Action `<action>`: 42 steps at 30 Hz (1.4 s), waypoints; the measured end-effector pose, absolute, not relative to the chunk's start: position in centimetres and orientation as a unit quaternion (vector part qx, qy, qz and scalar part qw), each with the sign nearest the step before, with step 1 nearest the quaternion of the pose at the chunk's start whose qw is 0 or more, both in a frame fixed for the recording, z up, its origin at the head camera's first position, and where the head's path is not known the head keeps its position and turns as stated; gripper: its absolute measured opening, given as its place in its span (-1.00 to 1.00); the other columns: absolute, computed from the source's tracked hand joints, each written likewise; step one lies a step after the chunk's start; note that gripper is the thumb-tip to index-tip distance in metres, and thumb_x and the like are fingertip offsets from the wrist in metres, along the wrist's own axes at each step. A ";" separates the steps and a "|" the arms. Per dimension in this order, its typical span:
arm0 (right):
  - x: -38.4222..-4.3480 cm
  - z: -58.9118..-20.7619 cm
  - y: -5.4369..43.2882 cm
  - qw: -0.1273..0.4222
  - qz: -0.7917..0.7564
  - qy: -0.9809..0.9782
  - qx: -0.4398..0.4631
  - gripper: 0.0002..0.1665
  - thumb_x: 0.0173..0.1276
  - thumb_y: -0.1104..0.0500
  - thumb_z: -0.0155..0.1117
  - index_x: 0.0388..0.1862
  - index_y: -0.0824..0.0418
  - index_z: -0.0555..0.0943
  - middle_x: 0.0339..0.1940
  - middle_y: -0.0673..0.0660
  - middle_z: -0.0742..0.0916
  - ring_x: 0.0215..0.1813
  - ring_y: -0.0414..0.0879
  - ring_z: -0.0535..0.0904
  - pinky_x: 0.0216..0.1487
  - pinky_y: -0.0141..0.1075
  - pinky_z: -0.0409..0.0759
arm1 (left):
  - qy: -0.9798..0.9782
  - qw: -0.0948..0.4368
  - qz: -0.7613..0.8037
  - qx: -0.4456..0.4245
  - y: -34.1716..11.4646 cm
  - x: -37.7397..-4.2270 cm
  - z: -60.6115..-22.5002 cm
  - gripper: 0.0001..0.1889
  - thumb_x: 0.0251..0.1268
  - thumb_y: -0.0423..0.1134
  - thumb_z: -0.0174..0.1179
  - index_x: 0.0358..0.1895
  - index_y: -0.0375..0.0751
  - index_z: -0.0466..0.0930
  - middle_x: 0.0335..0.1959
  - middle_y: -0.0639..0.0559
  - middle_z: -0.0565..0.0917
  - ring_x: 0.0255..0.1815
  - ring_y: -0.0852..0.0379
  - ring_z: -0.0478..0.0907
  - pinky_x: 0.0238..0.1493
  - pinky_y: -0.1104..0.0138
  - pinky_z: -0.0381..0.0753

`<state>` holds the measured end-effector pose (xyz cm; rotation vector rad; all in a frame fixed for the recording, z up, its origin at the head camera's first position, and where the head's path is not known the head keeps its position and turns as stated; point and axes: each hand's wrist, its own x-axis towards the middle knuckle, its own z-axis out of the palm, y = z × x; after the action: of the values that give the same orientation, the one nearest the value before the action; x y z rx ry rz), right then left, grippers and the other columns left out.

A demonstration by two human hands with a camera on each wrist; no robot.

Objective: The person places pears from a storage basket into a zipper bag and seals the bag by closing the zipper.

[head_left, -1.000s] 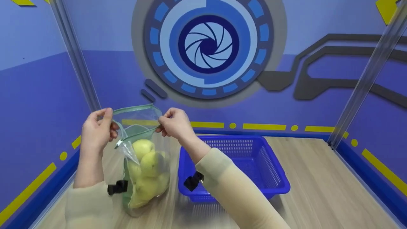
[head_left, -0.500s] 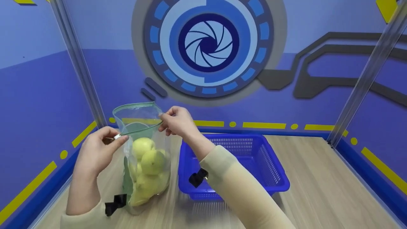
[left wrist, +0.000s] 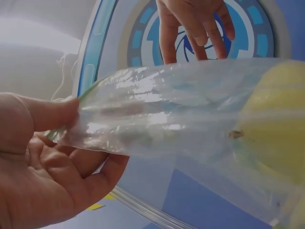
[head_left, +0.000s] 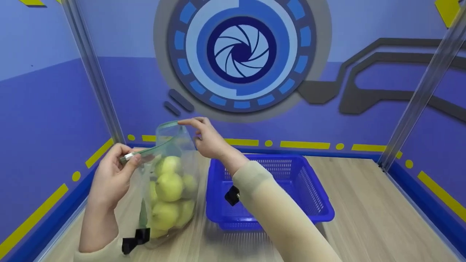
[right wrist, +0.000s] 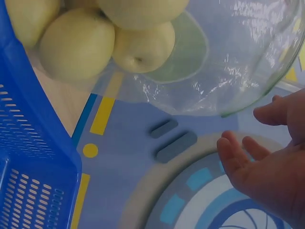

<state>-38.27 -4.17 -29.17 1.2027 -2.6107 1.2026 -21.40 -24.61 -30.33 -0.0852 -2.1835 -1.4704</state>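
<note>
A clear zip bag (head_left: 143, 182) with a green-edged mouth stands on the table, filled with several pale yellow, apple-like fruits (head_left: 169, 186). My left hand (head_left: 111, 178) pinches the near corner of the mouth between thumb and fingers, close to a white zip slider (head_left: 128, 156). In the left wrist view, that thumb and the fingers grip the bag's edge. At the far corner of the mouth is my right hand (head_left: 209, 140), its index finger stretched to the rim in the head view. The right wrist view shows those fingers (right wrist: 233, 155) relaxed and spread beside the bag, holding nothing.
A blue perforated plastic basket (head_left: 320, 214) stands right of the bag, partly behind my right forearm. Both rest on a wood-grain table (head_left: 371, 207). Blue printed panels (head_left: 327, 127) enclose the table at the back and sides.
My left hand has moved down and come to pinch the mouth by the slider. The right hand has released the rim and straightened its index finger; the bag's mouth has narrowed.
</note>
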 end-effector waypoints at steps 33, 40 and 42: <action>-40.8 -26.9 1.0 0.036 0.392 -0.845 0.362 -0.87 0.41 0.23 0.39 -0.12 0.19 0.80 -0.14 0.13 0.83 -0.13 -0.05 0.76 0.05 -0.24 0.73 | -0.506 0.402 -0.752 0.130 -29.7 -24.8 -33.9 -0.79 0.13 -0.19 0.49 -0.20 -0.20 0.81 -0.48 0.17 0.81 -0.34 0.30 0.75 -0.09 0.56 0.65; -41.1 -27.9 1.0 0.030 0.408 -0.851 0.329 -0.89 0.45 0.27 0.34 -0.15 0.23 0.78 -0.16 0.17 0.81 -0.13 0.00 0.73 0.07 -0.23 0.73 | -0.470 0.393 -0.785 0.093 -29.7 -25.1 -34.4 -0.78 0.26 -0.22 0.40 -0.10 -0.23 0.83 -0.45 0.10 0.82 -0.29 0.24 0.72 -0.21 0.51 0.65; -41.1 -28.1 0.9 0.031 0.400 -0.856 0.326 -0.89 0.48 0.27 0.31 -0.11 0.24 0.74 -0.13 0.19 0.79 -0.09 0.04 0.72 0.08 -0.20 0.72 | -0.463 0.400 -0.786 0.089 -29.5 -25.4 -34.4 -0.82 0.27 -0.23 0.39 -0.13 -0.21 0.84 -0.45 0.11 0.82 -0.34 0.25 0.72 -0.27 0.51 0.63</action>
<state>-41.06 0.95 -28.06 1.0056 -2.6368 1.2324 -25.37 -29.47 -34.38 0.2259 -1.1711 -1.9894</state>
